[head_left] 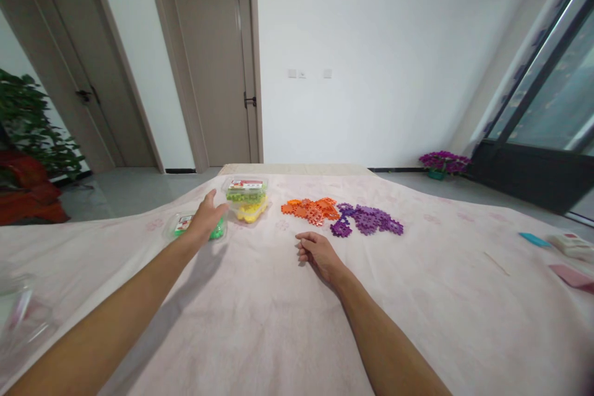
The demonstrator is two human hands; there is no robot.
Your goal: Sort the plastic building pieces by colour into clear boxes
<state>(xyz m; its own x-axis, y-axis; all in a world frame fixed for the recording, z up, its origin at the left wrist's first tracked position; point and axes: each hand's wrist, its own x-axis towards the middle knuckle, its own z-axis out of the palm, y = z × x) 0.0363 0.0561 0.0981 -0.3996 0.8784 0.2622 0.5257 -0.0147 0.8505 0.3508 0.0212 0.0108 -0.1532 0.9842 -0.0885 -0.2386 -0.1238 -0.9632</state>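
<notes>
Left hand point(207, 219) is empty, fingers spread, over a clear plastic green-piece box point(218, 232), beside stacked lime/yellow boxes point(245, 198). Right hand point(320, 252) is half-curled near toothed orange pieces point(310, 210) and purple pieces point(369, 219); can't tell if gripping. Label point(245, 184) print illegible.
</notes>
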